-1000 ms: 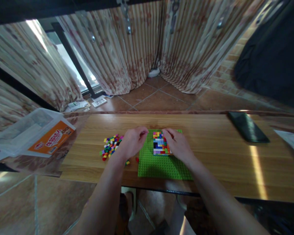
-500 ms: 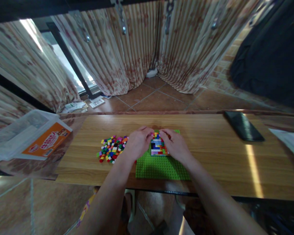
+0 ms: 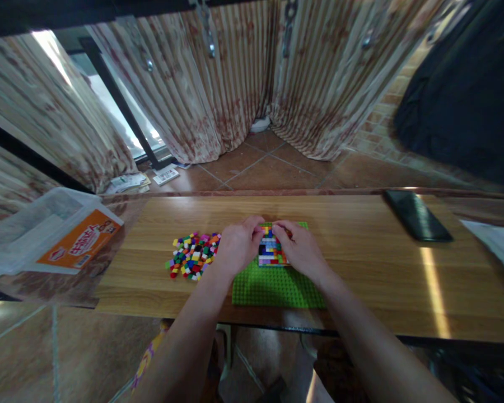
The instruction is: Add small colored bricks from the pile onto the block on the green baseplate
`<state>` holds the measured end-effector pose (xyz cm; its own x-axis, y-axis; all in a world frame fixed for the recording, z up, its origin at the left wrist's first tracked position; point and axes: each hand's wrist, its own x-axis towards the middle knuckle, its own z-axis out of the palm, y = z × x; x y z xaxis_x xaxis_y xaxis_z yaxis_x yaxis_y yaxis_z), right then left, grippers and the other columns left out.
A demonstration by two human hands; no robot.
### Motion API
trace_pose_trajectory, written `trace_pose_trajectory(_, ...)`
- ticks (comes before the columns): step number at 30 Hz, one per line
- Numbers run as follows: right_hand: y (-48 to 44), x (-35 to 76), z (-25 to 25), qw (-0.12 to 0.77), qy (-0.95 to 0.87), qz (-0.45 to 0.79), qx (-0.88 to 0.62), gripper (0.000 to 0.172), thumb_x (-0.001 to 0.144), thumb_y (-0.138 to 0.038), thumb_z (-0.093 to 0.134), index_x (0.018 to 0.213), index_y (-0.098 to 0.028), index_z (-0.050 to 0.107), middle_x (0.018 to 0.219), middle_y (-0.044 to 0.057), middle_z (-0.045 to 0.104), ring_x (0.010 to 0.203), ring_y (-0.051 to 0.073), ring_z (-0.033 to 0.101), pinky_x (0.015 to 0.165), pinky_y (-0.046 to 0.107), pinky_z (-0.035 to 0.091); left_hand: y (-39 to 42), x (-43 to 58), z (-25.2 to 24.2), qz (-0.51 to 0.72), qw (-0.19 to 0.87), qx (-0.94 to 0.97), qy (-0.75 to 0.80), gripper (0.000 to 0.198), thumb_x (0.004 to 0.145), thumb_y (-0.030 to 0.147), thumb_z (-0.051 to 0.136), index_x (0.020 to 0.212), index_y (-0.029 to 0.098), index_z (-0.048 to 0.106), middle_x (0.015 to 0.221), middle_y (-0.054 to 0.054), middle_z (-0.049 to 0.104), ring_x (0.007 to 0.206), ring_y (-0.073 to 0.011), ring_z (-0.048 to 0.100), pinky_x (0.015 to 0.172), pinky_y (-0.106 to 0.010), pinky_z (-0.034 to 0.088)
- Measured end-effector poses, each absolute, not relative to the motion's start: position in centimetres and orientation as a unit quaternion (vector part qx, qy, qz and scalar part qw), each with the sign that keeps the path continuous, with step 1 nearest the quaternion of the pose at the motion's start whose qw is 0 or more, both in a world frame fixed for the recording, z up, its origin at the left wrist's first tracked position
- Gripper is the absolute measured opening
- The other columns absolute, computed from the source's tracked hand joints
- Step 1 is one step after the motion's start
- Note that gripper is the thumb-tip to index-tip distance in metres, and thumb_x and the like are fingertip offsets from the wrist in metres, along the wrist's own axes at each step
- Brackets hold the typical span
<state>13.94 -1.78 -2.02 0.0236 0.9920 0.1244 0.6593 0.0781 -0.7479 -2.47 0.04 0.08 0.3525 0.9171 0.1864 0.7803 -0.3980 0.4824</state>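
A green studded baseplate (image 3: 279, 288) lies on the wooden table, with a block of multicoloured bricks (image 3: 272, 253) on its upper part. My left hand (image 3: 240, 243) is closed at the left upper edge of these bricks, fingertips pressed together. My right hand (image 3: 298, 246) is closed at their right upper side and covers part of them. Whatever either hand pinches is too small to make out. Left of my left hand is a loose pile of small coloured bricks (image 3: 193, 254), its right side partly behind that hand.
A clear plastic box with an orange label (image 3: 82, 240) sits at the far left. A black phone (image 3: 418, 215) lies on the wooden table (image 3: 361, 268) at the right, near a white sheet (image 3: 498, 240). Curtains hang beyond.
My left hand has shifted very slightly to the right and up. My right hand has barely moved at the bricks.
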Motion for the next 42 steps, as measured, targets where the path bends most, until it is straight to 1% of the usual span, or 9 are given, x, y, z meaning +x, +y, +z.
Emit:
trace_pose_trajectory(4,-1.8,13.9,-2.1,0.339,-0.656,0.246,-0.628,0.034,0.095,-0.036,0.044,0.103,-0.016,0.071,0.105,0.010,0.074,0.098,0.023,0.066,0.089,0.034,0.045,-0.3,-2.3,0.2,0.212,0.159,0.799,0.540,0.026,0.090,0.022,0.056,0.115,0.021,0.064,0.096,-0.004,0.077,0.089,-0.0222,0.072,0.081,-0.034,0.054)
trace_pose_trajectory(9,-1.8,13.9,-1.9,0.332,-0.654,0.245,-0.634,0.034,0.095,-0.035,0.044,0.104,-0.015,0.071,0.107,0.011,0.074,0.099,0.023,0.065,0.089,0.034,0.045,-0.3,-2.3,-0.1,0.255,0.198,0.779,0.538,0.018,0.088,0.022,0.057,0.103,0.020,0.066,0.093,-0.004,0.077,0.085,-0.0203,0.072,0.078,-0.031,0.053)
trace_pose_trajectory(12,-1.8,13.9,-1.9,0.325,-0.656,0.241,-0.638,0.034,0.095,-0.034,0.044,0.104,-0.016,0.071,0.108,0.011,0.074,0.101,0.024,0.065,0.091,0.034,0.045,-0.1,-2.5,-0.1,0.297,0.229,0.758,0.534,0.017,0.087,0.021,0.057,0.100,0.017,0.067,0.092,-0.005,0.076,0.084,-0.0192,0.071,0.078,-0.029,0.053)
trace_pose_trajectory(14,-1.8,13.9,-1.9,0.325,-0.658,0.240,-0.635,0.034,0.095,-0.034,0.044,0.104,-0.015,0.071,0.109,0.011,0.074,0.101,0.024,0.065,0.091,0.034,0.045,0.1,-2.5,-0.1,0.305,0.237,0.746,0.542,0.016,0.088,0.021,0.055,0.095,0.016,0.069,0.089,-0.005,0.076,0.081,-0.0185,0.070,0.077,-0.029,0.052)
trace_pose_trajectory(17,-1.8,13.9,-2.0,0.328,-0.658,0.239,-0.634,0.033,0.095,-0.034,0.044,0.104,-0.016,0.071,0.109,0.011,0.074,0.100,0.023,0.066,0.091,0.034,0.046,0.4,-2.4,-0.3,0.293,0.250,0.737,0.555,0.021,0.090,0.025,0.052,0.088,0.017,0.072,0.084,-0.005,0.075,0.076,-0.0175,0.068,0.072,-0.028,0.049)
trace_pose_trajectory(22,-1.8,14.0,-1.9,0.331,-0.655,0.246,-0.633,0.033,0.095,-0.034,0.045,0.104,-0.016,0.071,0.107,0.011,0.074,0.100,0.024,0.066,0.090,0.035,0.046,0.9,-2.2,-1.5,0.305,0.289,0.738,0.528,0.026,0.092,0.030,0.051,0.087,0.018,0.074,0.083,-0.003,0.075,0.076,-0.0154,0.066,0.069,-0.024,0.047)
trace_pose_trajectory(26,-1.9,13.9,-1.8,0.327,-0.654,0.244,-0.636,0.033,0.094,-0.034,0.046,0.104,-0.016,0.071,0.107,0.011,0.074,0.100,0.024,0.066,0.089,0.035,0.046,1.0,-2.0,-1.7,0.301,0.287,0.743,0.525,0.029,0.092,0.030,0.051,0.083,0.018,0.075,0.079,-0.003,0.074,0.072,-0.0150,0.064,0.068,-0.025,0.046)
trace_pose_trajectory(36,-1.9,13.8,-1.7,0.328,-0.654,0.244,-0.636,0.034,0.095,-0.035,0.045,0.103,-0.016,0.071,0.107,0.011,0.074,0.100,0.024,0.066,0.091,0.035,0.046,0.7,-1.4,-1.3,0.315,0.250,0.726,0.557,0.021,0.089,0.025,0.059,0.084,0.017,0.077,0.084,-0.006,0.076,0.079,-0.0167,0.066,0.074,-0.027,0.048)
trace_pose_trajectory(42,-1.9,13.8,-1.8,0.329,-0.655,0.244,-0.634,0.035,0.095,-0.036,0.044,0.104,-0.016,0.071,0.108,0.011,0.074,0.102,0.024,0.066,0.092,0.036,0.046,0.7,-1.4,-1.7,0.331,0.262,0.716,0.555,0.021,0.089,0.025,0.058,0.084,0.017,0.077,0.084,-0.006,0.075,0.080,-0.0165,0.066,0.075,-0.027,0.048)
